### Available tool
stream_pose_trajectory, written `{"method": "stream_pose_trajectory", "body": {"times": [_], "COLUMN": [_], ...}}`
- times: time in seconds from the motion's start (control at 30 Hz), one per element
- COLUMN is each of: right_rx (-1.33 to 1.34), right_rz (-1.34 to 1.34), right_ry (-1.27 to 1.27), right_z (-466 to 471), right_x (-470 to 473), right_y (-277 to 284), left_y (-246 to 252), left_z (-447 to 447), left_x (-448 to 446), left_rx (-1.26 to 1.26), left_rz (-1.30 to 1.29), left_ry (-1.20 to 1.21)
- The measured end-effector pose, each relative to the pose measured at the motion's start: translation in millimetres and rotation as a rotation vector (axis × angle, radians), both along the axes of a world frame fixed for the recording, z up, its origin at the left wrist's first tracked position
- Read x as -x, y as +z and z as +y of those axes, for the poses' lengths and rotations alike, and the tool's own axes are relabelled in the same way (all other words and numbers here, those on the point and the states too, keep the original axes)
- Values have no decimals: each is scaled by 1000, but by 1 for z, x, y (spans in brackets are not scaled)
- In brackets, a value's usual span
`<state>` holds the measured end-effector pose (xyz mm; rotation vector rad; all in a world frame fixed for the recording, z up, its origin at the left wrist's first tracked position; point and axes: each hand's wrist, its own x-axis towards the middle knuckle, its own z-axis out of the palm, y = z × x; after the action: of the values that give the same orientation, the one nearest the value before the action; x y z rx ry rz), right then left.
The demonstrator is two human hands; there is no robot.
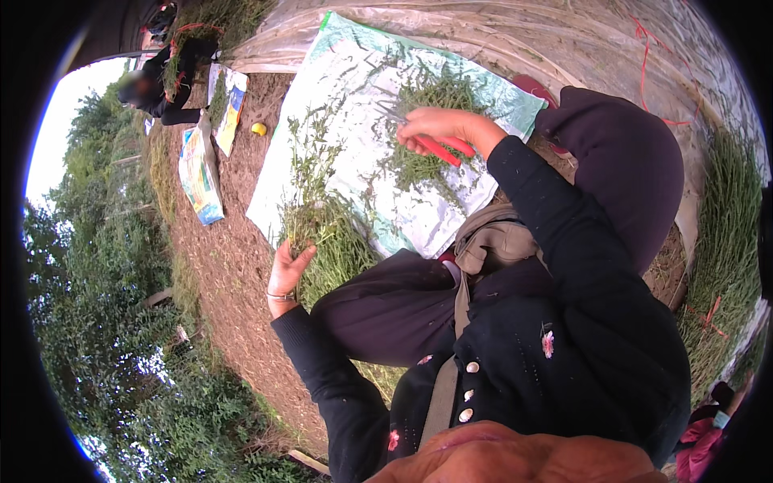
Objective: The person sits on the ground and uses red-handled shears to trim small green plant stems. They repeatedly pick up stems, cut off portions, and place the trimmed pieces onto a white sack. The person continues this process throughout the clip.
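Note:
A white and pale green plastic sheet lies spread on the ground before me, scattered with green sprigs. My left hand grips leafy green stems near their lower ends, over the sheet's lower left edge. Red-handled scissors or pruning shears are in my right hand, above a heap of cut green sprigs. Whether the blades are apart cannot be told. Beside my left hand, a larger pile of long green stems lies against my bent leg.
Another person bends over at the upper left, near printed sacks and a yellow round fruit or ball. Clear plastic film lies beyond the sheet. More long green stems are at the right. Part of a person in red shows lower right.

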<state>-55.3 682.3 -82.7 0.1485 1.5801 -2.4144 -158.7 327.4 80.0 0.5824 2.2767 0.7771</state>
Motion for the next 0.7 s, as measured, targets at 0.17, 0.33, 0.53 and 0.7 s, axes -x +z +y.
{"method": "stream_pose_trajectory", "body": {"times": [0.17,0.33,0.53,0.7], "right_rx": [-65,-91,-139,-86], "right_rz": [120,218,244,207], "right_ry": [104,46,11,-26], "right_z": [-15,-19,-18,-14], "right_x": [3,9,13,10], "right_y": [-4,4,7,12], "left_y": [2,3,-6,-7], "left_z": [-3,5,6,8], "left_x": [0,-4,-8,-6], "left_rx": [6,13,-38,7], "left_rz": [-5,-47,-29,-89], "left_ry": [-29,-74,-158,-134]}}
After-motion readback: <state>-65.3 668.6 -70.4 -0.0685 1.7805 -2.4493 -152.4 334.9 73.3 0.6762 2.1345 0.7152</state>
